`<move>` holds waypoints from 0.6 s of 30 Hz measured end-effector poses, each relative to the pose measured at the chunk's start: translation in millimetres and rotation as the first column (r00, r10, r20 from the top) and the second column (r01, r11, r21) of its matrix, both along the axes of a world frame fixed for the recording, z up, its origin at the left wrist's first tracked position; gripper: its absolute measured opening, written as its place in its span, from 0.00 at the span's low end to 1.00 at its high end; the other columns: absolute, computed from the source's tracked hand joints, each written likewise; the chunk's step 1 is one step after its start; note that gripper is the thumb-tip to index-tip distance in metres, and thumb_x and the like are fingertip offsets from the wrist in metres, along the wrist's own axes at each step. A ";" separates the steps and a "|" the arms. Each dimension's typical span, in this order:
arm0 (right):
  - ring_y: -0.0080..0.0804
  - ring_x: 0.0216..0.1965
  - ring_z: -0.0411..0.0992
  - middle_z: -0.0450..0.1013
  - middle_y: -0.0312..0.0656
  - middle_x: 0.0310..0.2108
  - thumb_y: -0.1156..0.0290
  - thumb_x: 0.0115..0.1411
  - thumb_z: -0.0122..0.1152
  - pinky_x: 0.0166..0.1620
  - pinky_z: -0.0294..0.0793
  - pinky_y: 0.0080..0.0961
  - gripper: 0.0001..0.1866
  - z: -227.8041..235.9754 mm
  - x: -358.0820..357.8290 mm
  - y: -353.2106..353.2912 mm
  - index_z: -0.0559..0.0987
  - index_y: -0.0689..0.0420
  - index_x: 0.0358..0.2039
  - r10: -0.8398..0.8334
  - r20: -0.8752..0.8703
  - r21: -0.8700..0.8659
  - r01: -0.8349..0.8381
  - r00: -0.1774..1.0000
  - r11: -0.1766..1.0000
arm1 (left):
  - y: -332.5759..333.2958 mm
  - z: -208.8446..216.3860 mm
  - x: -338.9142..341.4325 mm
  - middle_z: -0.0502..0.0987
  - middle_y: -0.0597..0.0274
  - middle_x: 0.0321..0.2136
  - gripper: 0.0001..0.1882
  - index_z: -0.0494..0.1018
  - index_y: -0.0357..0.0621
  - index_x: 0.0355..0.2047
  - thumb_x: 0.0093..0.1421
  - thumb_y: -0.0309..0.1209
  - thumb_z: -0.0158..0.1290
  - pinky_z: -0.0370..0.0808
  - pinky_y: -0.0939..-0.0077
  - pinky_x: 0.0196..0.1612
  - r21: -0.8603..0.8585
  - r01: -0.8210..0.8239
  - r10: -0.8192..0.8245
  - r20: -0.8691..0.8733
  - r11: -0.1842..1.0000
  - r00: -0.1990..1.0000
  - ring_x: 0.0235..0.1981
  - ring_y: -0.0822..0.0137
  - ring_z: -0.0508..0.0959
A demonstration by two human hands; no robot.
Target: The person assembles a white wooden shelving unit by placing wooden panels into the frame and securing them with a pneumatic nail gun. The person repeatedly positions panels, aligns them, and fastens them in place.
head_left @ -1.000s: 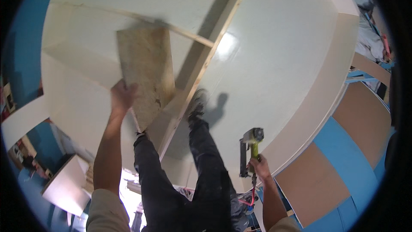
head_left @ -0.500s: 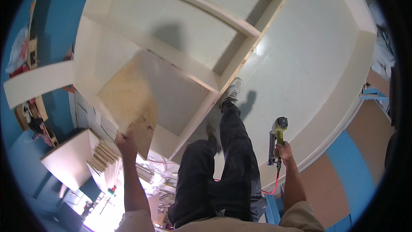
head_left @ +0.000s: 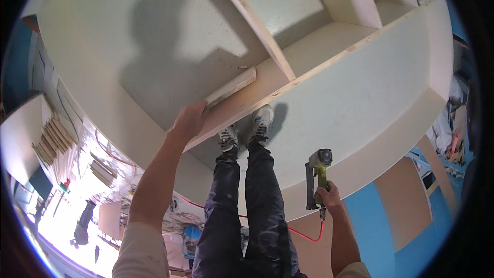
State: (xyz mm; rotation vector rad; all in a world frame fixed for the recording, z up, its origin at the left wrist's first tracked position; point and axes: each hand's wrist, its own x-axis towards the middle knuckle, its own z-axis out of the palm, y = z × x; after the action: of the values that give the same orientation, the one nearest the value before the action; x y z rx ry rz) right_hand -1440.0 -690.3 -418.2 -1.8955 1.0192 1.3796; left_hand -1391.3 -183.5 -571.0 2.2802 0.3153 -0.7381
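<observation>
My left hand (head_left: 189,119) grips the near end of a pale wooden board (head_left: 231,85). The board is seen nearly edge-on, inside one compartment and alongside a long divider (head_left: 257,85) of a large cream cabinet frame lying flat. Whether the board touches the divider along its whole length, I cannot tell. Out to the right, my right hand (head_left: 330,195) is closed round the handle of a yellow-green and black nail gun (head_left: 320,167), held above the frame's near rim. A red air hose (head_left: 309,240) runs from its base.
My shoes (head_left: 261,121) stand inside the frame, on its pale back panel (head_left: 355,92), beside the long divider. Another upright partition (head_left: 257,28) meets that divider. Stacked wood strips (head_left: 54,134) lie at the left. Brown and blue sheets (head_left: 401,201) are on the right.
My left hand has lowered the board from the left into the compartment beside the long divider, turning it on edge. My view has shifted over the frame, and both feet now stand together.
</observation>
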 end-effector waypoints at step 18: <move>0.41 0.30 0.76 0.74 0.51 0.27 0.66 0.53 0.55 0.34 0.75 0.35 0.18 -121.0 73.5 48.8 0.70 0.66 0.40 0.411 0.104 -0.073 -0.405 0.906 0.912 | -65.7 7.5 8.3 0.76 0.44 0.46 0.16 0.71 0.37 0.49 0.61 0.27 0.51 0.72 0.61 0.52 -0.212 -0.062 0.096 0.153 0.975 0.984 0.49 0.48 0.75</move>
State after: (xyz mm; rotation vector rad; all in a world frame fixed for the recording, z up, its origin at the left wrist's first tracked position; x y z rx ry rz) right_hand -1366.6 -641.5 -539.1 -2.2914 0.6226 1.4515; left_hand -1383.0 -249.1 -563.5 2.1017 0.2396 -0.5154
